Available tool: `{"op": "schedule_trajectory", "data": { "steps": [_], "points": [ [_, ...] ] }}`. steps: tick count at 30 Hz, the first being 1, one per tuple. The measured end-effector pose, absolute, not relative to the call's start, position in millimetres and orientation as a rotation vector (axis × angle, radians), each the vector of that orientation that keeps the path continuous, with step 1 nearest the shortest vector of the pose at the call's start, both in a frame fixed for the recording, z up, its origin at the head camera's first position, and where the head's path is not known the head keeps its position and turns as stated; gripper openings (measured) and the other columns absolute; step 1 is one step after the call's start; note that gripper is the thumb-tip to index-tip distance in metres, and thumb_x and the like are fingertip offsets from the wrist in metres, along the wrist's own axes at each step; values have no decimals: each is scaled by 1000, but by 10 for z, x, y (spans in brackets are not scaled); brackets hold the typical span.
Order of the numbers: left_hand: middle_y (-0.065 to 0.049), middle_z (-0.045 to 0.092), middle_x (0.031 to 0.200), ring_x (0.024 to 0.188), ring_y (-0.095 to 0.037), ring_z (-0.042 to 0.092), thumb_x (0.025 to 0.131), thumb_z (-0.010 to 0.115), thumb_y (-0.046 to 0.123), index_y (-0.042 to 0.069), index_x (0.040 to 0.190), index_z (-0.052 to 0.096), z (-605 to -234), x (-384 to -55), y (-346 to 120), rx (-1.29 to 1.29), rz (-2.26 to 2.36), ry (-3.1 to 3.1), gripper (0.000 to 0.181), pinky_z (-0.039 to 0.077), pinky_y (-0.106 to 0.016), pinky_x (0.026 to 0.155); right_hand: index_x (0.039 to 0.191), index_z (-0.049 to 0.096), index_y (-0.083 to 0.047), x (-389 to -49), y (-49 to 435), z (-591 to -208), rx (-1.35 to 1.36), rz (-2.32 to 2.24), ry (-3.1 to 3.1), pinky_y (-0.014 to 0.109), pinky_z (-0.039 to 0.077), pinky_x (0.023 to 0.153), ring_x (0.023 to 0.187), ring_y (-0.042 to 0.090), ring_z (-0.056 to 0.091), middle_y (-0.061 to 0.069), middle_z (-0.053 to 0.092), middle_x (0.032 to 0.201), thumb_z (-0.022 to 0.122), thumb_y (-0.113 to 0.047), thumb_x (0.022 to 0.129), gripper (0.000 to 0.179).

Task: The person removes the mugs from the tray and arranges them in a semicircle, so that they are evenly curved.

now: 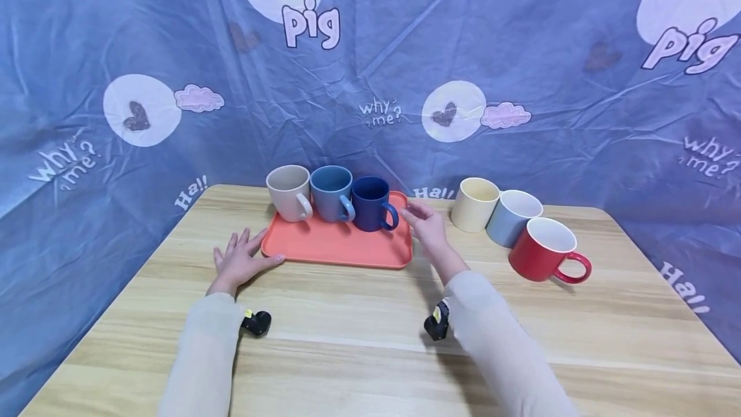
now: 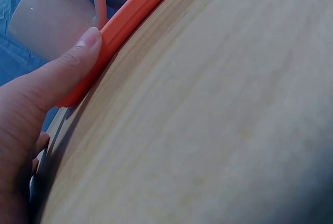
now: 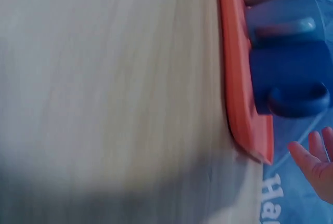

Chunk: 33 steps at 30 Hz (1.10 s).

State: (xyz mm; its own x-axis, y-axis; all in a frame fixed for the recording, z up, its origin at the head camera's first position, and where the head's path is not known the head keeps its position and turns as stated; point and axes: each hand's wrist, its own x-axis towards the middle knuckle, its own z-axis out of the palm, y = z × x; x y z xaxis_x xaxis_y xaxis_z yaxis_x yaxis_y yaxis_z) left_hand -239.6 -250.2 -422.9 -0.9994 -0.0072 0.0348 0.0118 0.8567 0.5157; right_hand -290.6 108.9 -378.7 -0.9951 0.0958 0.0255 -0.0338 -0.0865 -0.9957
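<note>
A coral-red tray (image 1: pixel 336 248) carries three mugs in a row along its back: a pale grey mug (image 1: pixel 286 195), a mid-blue mug (image 1: pixel 330 197) and a navy mug (image 1: pixel 367 208). Their handles point toward the front right. My left hand (image 1: pixel 238 262) is at the tray's front left corner, fingers spread; in the left wrist view its thumb (image 2: pixel 73 63) lies against the tray's rim. Just right of the navy mug's handle, my right hand (image 1: pixel 428 229) reaches over the tray's right side with fingers extended. The right wrist view shows a gap between those fingertips (image 3: pixel 297 150) and the navy mug.
Three more mugs stand on the wooden table (image 1: pixel 347 352) to the right: a cream mug (image 1: pixel 471 208), a light blue mug (image 1: pixel 509 221) and a red mug (image 1: pixel 535 253) whose handle points right. A blue printed cloth (image 1: pixel 370 69) hangs behind the table's back edge.
</note>
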Motion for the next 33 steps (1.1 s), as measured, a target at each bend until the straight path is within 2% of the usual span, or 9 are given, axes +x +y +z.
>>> {"op": "schedule_trajectory", "data": {
  "steps": [4, 11, 15, 18, 25, 33],
  "points": [
    [-25, 9, 139, 124, -43, -3, 63, 56, 68, 17, 137, 27, -4230, -2389, -2508, 1, -837, -2994, 94, -16, -62, 86, 113, 53, 7, -2877, 879, -3766, -128, 2149, -2103, 46, 43, 76, 83, 18, 55, 19, 57, 103, 61, 0, 78, 37],
    [-24, 10, 139, 124, -43, -3, 63, 56, 67, 17, 136, 28, -4230, -2388, -2489, -2, -834, -2986, 93, -16, -62, 86, 112, 56, 2, -2979, 695, -3863, -210, 2213, -2042, 42, 44, 77, 94, 21, 53, 15, 56, 108, 59, 2, 79, 34],
    [-24, 10, 139, 124, -43, -3, 63, 55, 68, 18, 136, 28, -4240, -2396, -2475, -13, -831, -2979, 93, -15, -62, 86, 106, 59, 4, -2961, 664, -3836, -228, 2142, -1998, 40, 46, 76, 88, 25, 56, 20, 57, 104, 59, 6, 78, 28],
    [-24, 10, 139, 124, -43, -3, 63, 55, 69, 18, 136, 28, -4244, -2400, -2473, -15, -831, -2975, 93, -15, -62, 86, 105, 61, 4, -2952, 662, -3831, -260, 2124, -1989, 39, 46, 76, 83, 24, 57, 19, 58, 103, 58, 6, 78, 27],
    [-24, 10, 139, 124, -42, -3, 62, 55, 69, 18, 136, 28, -4242, -2400, -2474, -13, -830, -2980, 94, -15, -61, 86, 103, 62, 3, -2924, 652, -3862, -277, 2088, -1990, 36, 46, 75, 88, 28, 58, 20, 58, 102, 58, 6, 78, 26],
    [-24, 10, 139, 124, -43, -3, 62, 55, 69, 18, 136, 28, -4256, -2406, -2506, -2, -836, -2975, 94, -16, -61, 86, 101, 63, 3, -2849, 648, -3891, -247, 1997, -2028, 32, 47, 74, 89, 25, 57, 18, 59, 98, 59, 4, 78, 23]
  ]
}}
